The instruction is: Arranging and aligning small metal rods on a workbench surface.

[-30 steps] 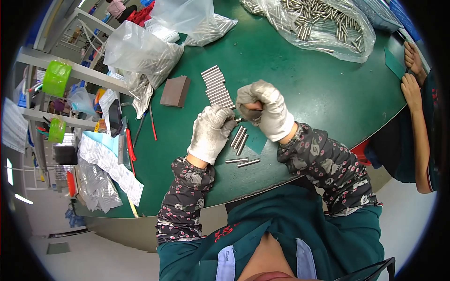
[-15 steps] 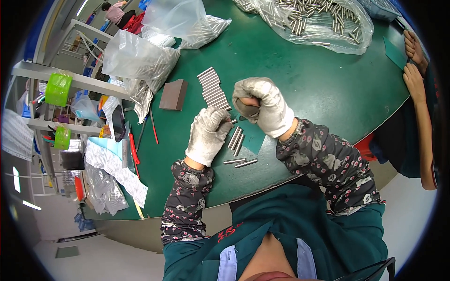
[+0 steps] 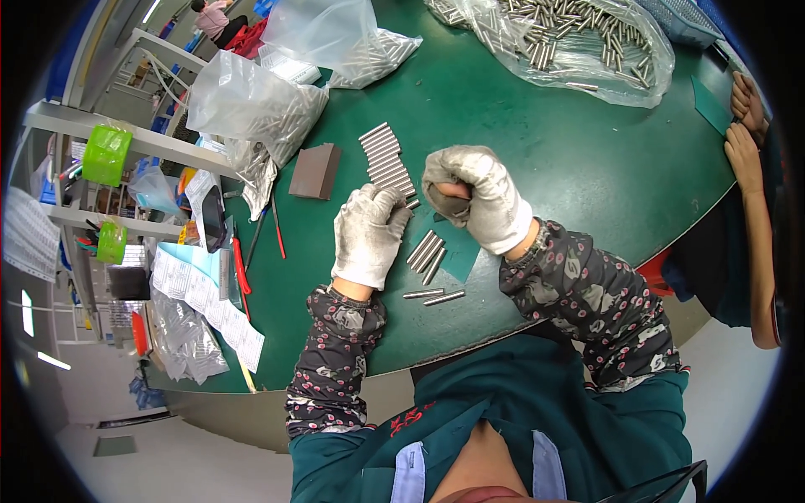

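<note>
At far right, a bag (image 3: 625, 94) holds many jumbled pins (image 3: 543, 55). The right hand (image 3: 482, 199) is closed (contents hidden); the left hand (image 3: 367, 236) curls beside the row (image 3: 386, 158), grip unclear. That looks laid out; nearer, loose pins (image 3: 426, 251) lie outside it.

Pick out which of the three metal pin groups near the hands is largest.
The long row of pins beyond the left hand: many lie side by side, whereas the small cluster has only a few and the pair below it just two.
</note>
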`<state>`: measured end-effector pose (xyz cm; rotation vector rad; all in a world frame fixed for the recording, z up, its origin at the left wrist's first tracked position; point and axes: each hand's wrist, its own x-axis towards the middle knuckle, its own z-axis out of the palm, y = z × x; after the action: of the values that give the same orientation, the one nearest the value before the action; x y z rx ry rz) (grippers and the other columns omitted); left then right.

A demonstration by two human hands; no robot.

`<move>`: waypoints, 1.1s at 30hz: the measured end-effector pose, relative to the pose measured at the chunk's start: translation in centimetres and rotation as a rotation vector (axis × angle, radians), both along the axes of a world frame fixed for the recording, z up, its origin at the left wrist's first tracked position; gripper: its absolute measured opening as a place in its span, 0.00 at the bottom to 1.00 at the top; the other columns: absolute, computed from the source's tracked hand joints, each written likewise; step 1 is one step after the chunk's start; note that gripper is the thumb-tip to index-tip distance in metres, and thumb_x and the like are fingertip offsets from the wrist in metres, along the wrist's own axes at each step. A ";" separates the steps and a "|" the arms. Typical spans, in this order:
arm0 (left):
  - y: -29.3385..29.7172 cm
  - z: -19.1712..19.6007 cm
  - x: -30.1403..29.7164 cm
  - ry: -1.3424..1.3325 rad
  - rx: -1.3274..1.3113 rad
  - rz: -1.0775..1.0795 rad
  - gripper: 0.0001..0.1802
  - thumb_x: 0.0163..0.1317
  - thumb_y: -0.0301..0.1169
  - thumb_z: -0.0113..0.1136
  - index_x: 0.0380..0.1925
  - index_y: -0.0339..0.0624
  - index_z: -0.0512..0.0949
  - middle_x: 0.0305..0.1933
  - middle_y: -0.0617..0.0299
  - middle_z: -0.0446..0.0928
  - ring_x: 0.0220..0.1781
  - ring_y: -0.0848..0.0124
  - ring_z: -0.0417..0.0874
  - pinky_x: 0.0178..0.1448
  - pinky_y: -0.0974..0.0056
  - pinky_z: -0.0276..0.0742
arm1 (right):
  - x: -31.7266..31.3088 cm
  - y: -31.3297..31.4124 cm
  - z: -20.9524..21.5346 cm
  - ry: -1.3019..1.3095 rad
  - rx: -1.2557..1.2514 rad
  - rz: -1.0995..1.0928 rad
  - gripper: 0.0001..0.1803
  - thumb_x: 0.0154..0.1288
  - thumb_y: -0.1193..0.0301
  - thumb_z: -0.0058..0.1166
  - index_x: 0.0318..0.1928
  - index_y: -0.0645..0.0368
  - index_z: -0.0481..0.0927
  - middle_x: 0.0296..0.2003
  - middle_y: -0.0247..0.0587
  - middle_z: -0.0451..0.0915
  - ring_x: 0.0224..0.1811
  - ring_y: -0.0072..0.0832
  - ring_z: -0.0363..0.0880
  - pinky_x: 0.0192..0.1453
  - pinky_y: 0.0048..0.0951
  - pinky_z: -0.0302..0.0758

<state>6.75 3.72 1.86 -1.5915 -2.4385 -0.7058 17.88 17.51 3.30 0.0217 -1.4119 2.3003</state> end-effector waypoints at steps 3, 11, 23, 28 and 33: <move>-0.4 0.2 0.0 -0.036 0.004 -0.045 0.10 0.43 0.24 0.63 0.29 0.42 0.76 0.29 0.59 0.73 0.34 0.59 0.75 0.38 0.59 0.71 | -0.1 0.0 -0.1 0.003 0.003 0.009 0.25 0.60 0.50 0.39 0.14 0.54 0.59 0.11 0.28 0.57 0.13 0.16 0.52 0.16 0.19 0.49; -0.5 0.3 0.8 -0.117 -0.007 -0.125 0.09 0.44 0.25 0.62 0.28 0.46 0.76 0.28 0.63 0.74 0.34 0.61 0.75 0.38 0.59 0.71 | -0.1 0.1 -0.7 0.060 -0.073 0.040 0.23 0.58 0.53 0.42 0.14 0.54 0.59 0.11 0.29 0.55 0.13 0.18 0.52 0.17 0.21 0.48; -0.5 0.2 0.7 -0.118 0.000 -0.128 0.07 0.44 0.25 0.62 0.26 0.45 0.76 0.28 0.62 0.75 0.34 0.61 0.75 0.38 0.59 0.71 | 0.0 -0.4 -0.5 0.025 -0.142 0.033 0.23 0.57 0.54 0.44 0.13 0.54 0.58 0.11 0.29 0.54 0.14 0.19 0.52 0.18 0.22 0.49; -0.4 0.2 0.6 -0.128 0.011 -0.137 0.07 0.44 0.25 0.62 0.26 0.45 0.76 0.28 0.62 0.75 0.34 0.61 0.75 0.38 0.59 0.71 | 0.0 -0.3 -0.6 0.075 -0.117 0.031 0.23 0.58 0.55 0.44 0.13 0.54 0.58 0.11 0.28 0.53 0.14 0.19 0.51 0.18 0.23 0.48; -0.3 0.0 0.5 -0.136 0.000 -0.151 0.08 0.43 0.25 0.62 0.27 0.44 0.76 0.28 0.62 0.75 0.33 0.61 0.75 0.38 0.59 0.71 | 0.0 -0.2 -0.3 0.034 -0.115 0.067 0.23 0.59 0.55 0.44 0.13 0.54 0.58 0.12 0.27 0.52 0.15 0.17 0.51 0.19 0.22 0.47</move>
<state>7.22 3.45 1.89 -1.7979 -2.4285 -0.8647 17.87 17.26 3.00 0.0739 -1.2782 2.4204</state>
